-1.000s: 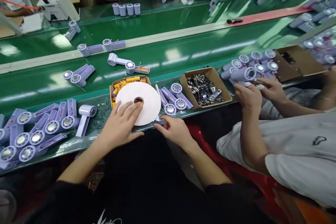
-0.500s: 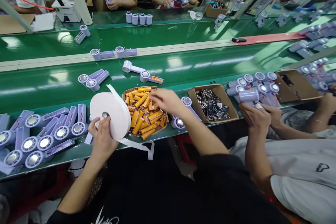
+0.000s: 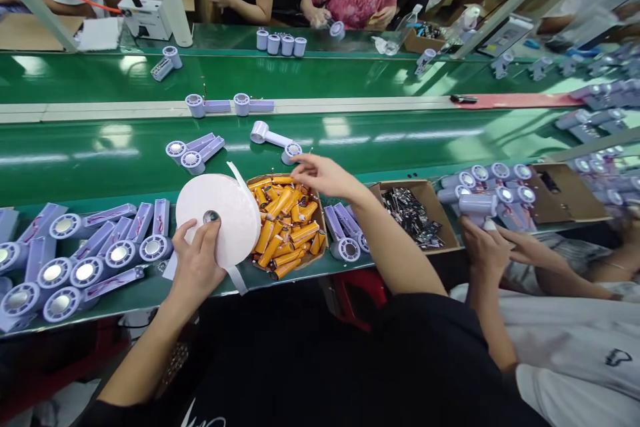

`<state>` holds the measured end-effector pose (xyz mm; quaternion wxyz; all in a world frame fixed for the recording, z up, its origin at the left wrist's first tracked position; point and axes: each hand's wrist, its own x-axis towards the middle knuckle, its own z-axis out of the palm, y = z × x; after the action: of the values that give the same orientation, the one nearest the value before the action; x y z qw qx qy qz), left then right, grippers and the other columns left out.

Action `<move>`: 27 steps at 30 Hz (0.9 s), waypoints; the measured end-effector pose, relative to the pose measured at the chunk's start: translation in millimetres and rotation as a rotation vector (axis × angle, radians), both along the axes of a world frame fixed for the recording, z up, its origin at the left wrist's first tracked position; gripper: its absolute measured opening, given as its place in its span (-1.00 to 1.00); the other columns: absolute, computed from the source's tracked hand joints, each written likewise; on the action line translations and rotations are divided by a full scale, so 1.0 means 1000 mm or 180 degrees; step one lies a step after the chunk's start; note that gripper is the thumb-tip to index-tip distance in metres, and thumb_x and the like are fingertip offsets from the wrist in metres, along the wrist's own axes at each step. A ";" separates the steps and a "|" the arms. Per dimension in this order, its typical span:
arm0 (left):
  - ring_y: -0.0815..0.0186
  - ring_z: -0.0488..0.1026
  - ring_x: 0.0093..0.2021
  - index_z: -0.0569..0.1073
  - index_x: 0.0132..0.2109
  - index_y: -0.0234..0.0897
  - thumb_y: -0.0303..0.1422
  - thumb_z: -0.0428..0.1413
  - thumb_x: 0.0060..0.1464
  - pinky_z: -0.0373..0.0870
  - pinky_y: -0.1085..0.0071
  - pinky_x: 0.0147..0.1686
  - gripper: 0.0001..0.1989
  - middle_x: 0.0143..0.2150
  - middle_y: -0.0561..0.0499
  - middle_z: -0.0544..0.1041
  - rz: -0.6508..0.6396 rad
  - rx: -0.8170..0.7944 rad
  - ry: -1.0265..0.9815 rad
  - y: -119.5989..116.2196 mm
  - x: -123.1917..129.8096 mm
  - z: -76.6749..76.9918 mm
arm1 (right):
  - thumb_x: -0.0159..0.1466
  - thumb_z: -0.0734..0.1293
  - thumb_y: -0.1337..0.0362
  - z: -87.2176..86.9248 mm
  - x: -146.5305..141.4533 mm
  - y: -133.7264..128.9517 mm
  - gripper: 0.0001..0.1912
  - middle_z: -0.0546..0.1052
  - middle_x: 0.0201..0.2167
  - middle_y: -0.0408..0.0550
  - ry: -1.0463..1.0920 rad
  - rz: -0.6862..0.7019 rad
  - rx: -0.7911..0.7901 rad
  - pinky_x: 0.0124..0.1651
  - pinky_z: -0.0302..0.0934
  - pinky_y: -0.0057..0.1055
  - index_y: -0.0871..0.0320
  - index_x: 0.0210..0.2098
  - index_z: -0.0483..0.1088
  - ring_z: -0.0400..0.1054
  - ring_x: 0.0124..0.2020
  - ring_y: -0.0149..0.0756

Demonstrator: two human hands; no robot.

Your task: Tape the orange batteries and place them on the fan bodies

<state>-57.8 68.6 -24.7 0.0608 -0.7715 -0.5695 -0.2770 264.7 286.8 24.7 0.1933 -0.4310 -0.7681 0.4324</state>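
Note:
My left hand [image 3: 197, 263] grips a large roll of white tape [image 3: 220, 207], fingers at its core hole. A loose strip of tape [image 3: 237, 279] hangs below the roll. Behind it, partly covered, stands a cardboard box of orange cylindrical batteries [image 3: 287, 220]. My right hand [image 3: 325, 177] reaches over the box's far right corner, fingers stretched out and apart, with nothing visible in them. Just past the fingertips lies a lilac handheld fan body [image 3: 291, 153] on the green belt, its handle hidden by the hand.
Lilac fan bodies [image 3: 120, 253] crowd the table at left; a few more [image 3: 345, 247] lie right of the batteries. Beyond them is a box of small dark parts [image 3: 413, 217]. A co-worker's hands [image 3: 483, 247] hold a fan at right. People sit across the belt [image 3: 375, 127].
My right hand has moved from over the batteries toward the far edge and the fan body. The tape roll stays in my left hand; its hanging strip looks shorter. The view has shifted slightly.

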 end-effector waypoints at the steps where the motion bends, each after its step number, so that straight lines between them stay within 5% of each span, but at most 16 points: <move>1: -0.28 0.26 0.42 0.19 0.51 -0.28 -0.65 0.19 0.02 0.25 -0.18 0.39 -0.09 0.22 -0.30 0.56 -0.0019 -0.0008 -0.0001 0.002 0.001 0.000 | 0.47 0.40 0.18 -0.003 -0.005 -0.005 -0.50 0.74 0.07 0.11 -0.0071 0.0078 -0.0023 0.11 0.54 -0.16 0.16 0.36 0.51 0.64 -0.08 -0.20; 6: -0.27 0.25 0.41 0.19 0.51 -0.28 -0.67 0.18 -0.04 0.25 -0.17 0.38 -0.05 0.22 -0.29 0.55 0.0000 -0.0086 -0.0082 0.002 0.006 -0.002 | 0.45 0.48 0.17 0.000 -0.032 -0.023 -0.59 0.69 0.20 0.12 -0.0687 0.0801 0.0593 0.29 0.41 -0.05 0.11 0.24 0.62 0.58 0.18 0.00; 10: -0.24 0.24 0.41 0.19 0.53 -0.27 -0.65 0.19 0.01 0.24 -0.18 0.39 -0.06 0.22 -0.29 0.55 0.0094 -0.0081 -0.0200 -0.007 0.007 0.000 | 0.33 0.61 0.18 0.011 -0.025 -0.035 -0.36 0.74 0.08 0.11 -0.0685 0.1128 0.0674 0.17 0.46 -0.11 0.10 0.37 0.53 0.62 0.08 -0.01; 13: -0.24 0.23 0.42 0.20 0.54 -0.28 -0.67 0.19 0.01 0.24 -0.16 0.40 -0.05 0.21 -0.29 0.56 0.0068 -0.0081 -0.0218 -0.011 0.009 0.004 | 0.30 0.62 0.24 0.015 -0.014 -0.044 -0.58 0.77 -0.06 0.10 -0.0687 0.1340 0.0689 0.19 0.45 -0.05 0.13 0.13 0.69 0.63 0.04 0.01; 17: -0.25 0.23 0.43 0.16 0.58 -0.25 -0.70 0.18 -0.02 0.25 -0.17 0.40 0.02 0.25 -0.28 0.56 -0.0027 -0.0072 -0.0182 -0.012 0.013 0.012 | 0.33 0.60 0.06 0.025 -0.003 -0.060 -0.52 0.77 -0.06 -0.03 0.1127 -0.0009 0.0028 0.14 0.56 -0.12 0.05 0.19 0.64 0.67 -0.06 -0.17; 20: -0.26 0.24 0.42 0.13 0.60 -0.24 -0.71 0.19 -0.02 0.26 -0.19 0.40 0.05 0.24 -0.28 0.56 -0.0150 -0.0060 -0.0083 -0.014 0.015 0.019 | 0.16 0.71 0.04 0.032 -0.006 -0.082 -0.52 0.78 -0.11 -0.11 0.2604 -0.0758 -0.0436 0.10 0.62 -0.12 0.01 -0.02 0.61 0.70 -0.07 -0.18; 27: -0.27 0.24 0.42 0.18 0.58 -0.24 -0.71 0.17 -0.07 0.24 -0.28 0.43 0.04 0.23 -0.27 0.60 -0.0274 -0.0200 0.0056 -0.027 0.025 0.024 | 0.13 0.74 0.13 0.028 -0.035 -0.132 -0.50 0.79 -0.05 -0.05 0.3332 -0.1381 -0.0204 0.25 0.58 0.10 0.01 -0.27 0.36 0.71 0.09 -0.04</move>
<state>-33.3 42.0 -0.3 0.0295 -0.7992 -0.5436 -0.2546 230.2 155.1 53.0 0.6195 -0.3129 -0.4502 0.5618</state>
